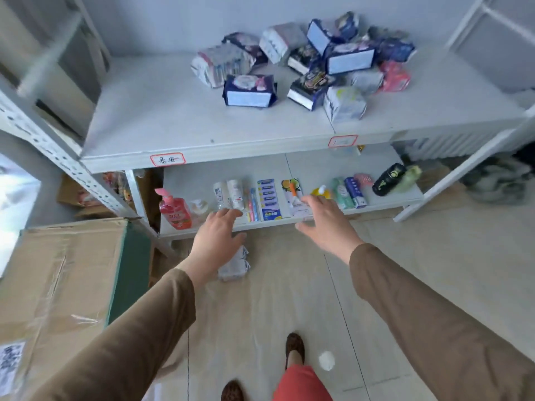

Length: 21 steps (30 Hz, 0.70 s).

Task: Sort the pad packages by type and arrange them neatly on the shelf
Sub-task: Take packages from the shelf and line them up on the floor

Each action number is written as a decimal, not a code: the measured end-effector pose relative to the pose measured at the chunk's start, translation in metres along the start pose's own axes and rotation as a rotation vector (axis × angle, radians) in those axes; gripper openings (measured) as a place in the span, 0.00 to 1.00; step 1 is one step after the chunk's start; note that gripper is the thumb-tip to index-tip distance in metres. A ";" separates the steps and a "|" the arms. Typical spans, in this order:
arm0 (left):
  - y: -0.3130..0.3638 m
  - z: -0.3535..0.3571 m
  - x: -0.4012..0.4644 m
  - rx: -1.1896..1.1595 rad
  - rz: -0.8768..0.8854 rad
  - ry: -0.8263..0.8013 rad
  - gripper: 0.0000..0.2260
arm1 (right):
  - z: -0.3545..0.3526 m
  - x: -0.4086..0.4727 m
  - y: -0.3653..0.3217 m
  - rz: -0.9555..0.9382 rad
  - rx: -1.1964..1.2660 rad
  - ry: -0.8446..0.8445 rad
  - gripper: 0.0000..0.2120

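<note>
In the head view, both arms in brown sleeves reach forward at frame centre. The left hand (217, 238) and the right hand (324, 219) are apart, fingers spread, holding nothing. A white pad package (235, 265) lies on the tiled floor (289, 299) under the left hand. The pad packages (307, 65) sit jumbled at upper right on the grey shelf (162, 111). Toiletries (269, 199) line the lower shelf; a cardboard box (58, 279) stands lower left.

Pad packages (307, 68): navy w/ pale-blue panels, white/grey, one pink (395, 76). Shelf (162, 117): pale grey; labels (167, 159) red-edged. Soap bottle (175, 211): pink-red. Sleeves (434, 319): brown. Box (58, 285): tan, green side. Shoes (294, 347): brown, spotted
</note>
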<state>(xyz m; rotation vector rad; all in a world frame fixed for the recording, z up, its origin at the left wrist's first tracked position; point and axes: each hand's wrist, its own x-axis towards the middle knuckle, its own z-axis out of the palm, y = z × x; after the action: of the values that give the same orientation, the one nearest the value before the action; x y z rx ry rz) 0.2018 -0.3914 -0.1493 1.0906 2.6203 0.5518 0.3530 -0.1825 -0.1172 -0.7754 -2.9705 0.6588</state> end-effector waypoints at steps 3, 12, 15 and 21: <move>0.031 -0.029 0.024 -0.008 0.047 0.062 0.22 | -0.046 0.016 0.007 -0.004 0.007 0.067 0.24; 0.100 -0.079 0.150 0.027 0.041 0.132 0.22 | -0.143 0.111 0.068 -0.106 0.020 0.090 0.24; 0.108 -0.092 0.183 0.034 0.013 0.174 0.22 | -0.166 0.149 0.083 -0.142 0.017 0.084 0.24; 0.100 -0.122 0.257 0.058 -0.058 0.221 0.22 | -0.203 0.243 0.091 -0.211 0.031 0.090 0.22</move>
<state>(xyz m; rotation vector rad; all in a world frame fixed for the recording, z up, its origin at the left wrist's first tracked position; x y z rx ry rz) 0.0425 -0.1719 -0.0177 1.0191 2.8645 0.6202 0.2034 0.0837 0.0071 -0.4665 -2.8966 0.6381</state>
